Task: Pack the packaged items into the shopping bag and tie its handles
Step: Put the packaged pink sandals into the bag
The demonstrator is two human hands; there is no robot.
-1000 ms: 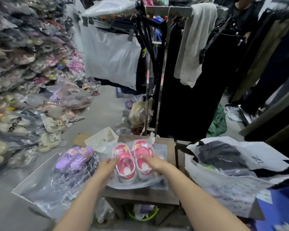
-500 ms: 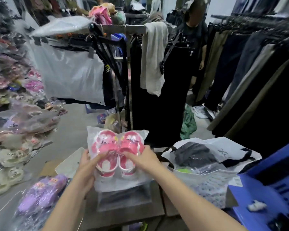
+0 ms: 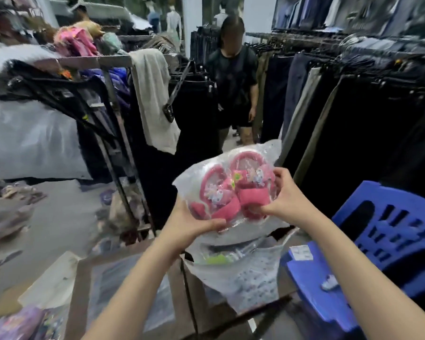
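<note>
Holding the packet of pink sandals (image 3: 231,190) in mid-air above the white shopping bag (image 3: 243,273), the person risks missing its slack mouth, which could fold shut as the packet comes down; the slippery film could also slide out of the grip. The left hand (image 3: 189,223) cups the lower left edge, thumb pressed across the film, while the right hand (image 3: 284,195) pinches the right side, fingers curled over a sandal.
</note>
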